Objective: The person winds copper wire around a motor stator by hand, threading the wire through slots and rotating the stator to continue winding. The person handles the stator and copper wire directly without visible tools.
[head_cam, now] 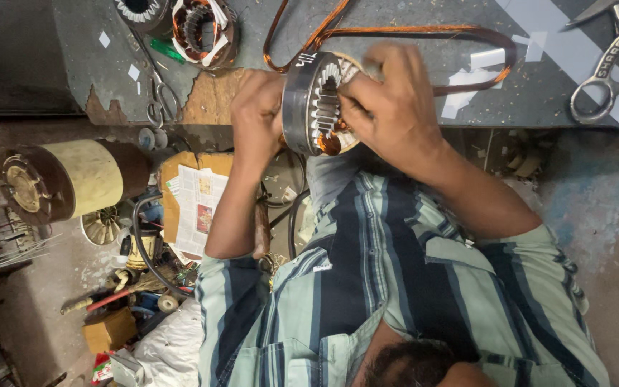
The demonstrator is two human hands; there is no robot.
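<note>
Hands on a motor core

Both hands meet at the worktop (553,86) edge. My left hand (256,115) clamps the steel rim of the motor core (314,104), whose bore axis runs sideways towards my right hand (395,107). That grip is narrow, fingers pinched at the slotted face. Copper wire (395,30) loops just beyond. Scissors (157,97) lie left, pliers (610,64) far right, white paper scraps (467,89) between.

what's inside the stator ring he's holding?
Inside the stator ring: slot teeth around the bore and copper winding at the lower edge. The right hand covers the bore's right side; the left hand grips the outer rim, so the far face is hidden.
</note>
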